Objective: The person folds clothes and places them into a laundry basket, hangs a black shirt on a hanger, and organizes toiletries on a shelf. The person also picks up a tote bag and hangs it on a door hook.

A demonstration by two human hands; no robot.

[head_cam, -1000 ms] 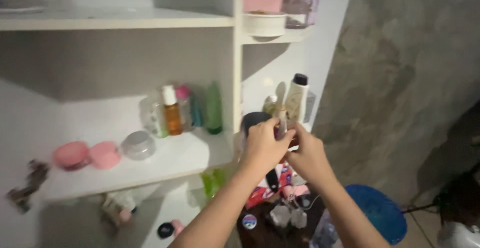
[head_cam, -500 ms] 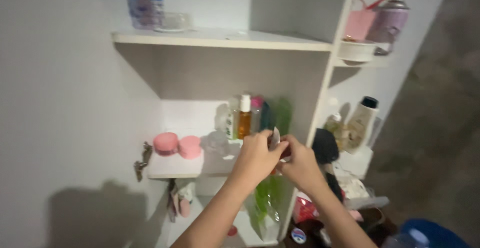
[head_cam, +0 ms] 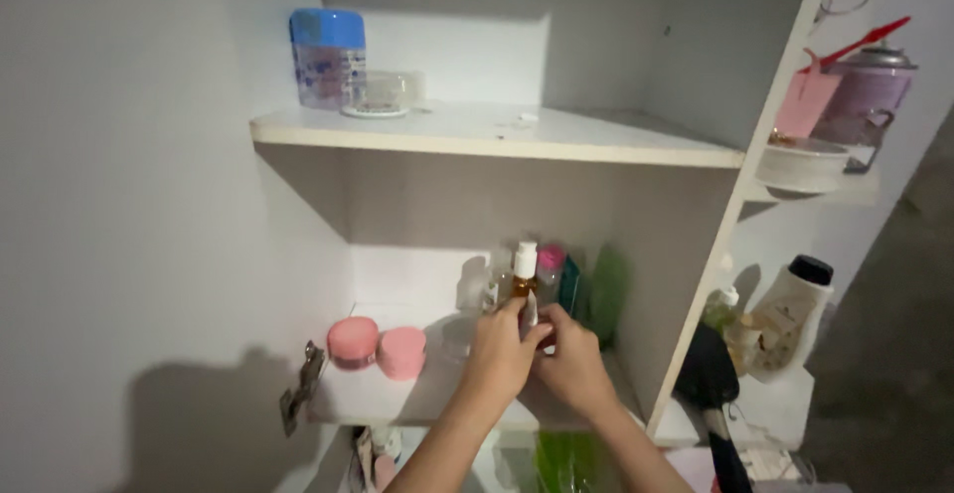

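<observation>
Both hands meet over the middle white shelf (head_cam: 397, 404): the left hand (head_cam: 502, 352) and right hand (head_cam: 574, 362) curl their fingers around a small pale bottle-like item (head_cam: 529, 312), mostly hidden between them. At twelve o'clock from it stands an amber bottle with a white cap (head_cam: 523, 272), with a pink-capped bottle (head_cam: 549, 266) and green bottles (head_cam: 601, 294) at one o'clock. Two round pink jars (head_cam: 378, 346) sit at nine o'clock. A clear canister with a blue lid (head_cam: 328, 58) stands on the upper shelf (head_cam: 497, 135), at eleven o'clock.
</observation>
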